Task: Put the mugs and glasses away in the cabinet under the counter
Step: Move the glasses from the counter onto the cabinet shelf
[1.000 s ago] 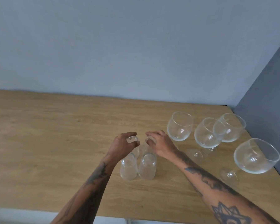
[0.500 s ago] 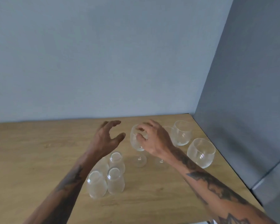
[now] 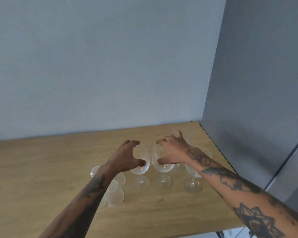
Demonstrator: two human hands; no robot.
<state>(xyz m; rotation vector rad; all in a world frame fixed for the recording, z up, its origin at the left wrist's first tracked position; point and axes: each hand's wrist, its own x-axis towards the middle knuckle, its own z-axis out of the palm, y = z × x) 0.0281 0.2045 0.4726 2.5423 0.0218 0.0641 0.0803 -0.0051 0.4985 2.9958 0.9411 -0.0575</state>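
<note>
Head view: left hand (image 3: 127, 158) cupped round one stemmed glass (image 3: 141, 166) bowl, right hand (image 3: 170, 152) round its neighbour (image 3: 160, 164), both standing on the wooden counter (image 3: 41, 169); full contact unclear. Best gripped gently, lifted straight up, kept clear of the tumblers (image 3: 114, 194) and remaining stemmed glasses (image 3: 194, 170) close by.

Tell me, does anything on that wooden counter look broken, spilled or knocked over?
Nothing stands out. The clear stemmed wine glasses stand upright on the wooden counter, the small clear tumblers sit clustered, and the left hand and right hand each curl around a bowl.
</note>
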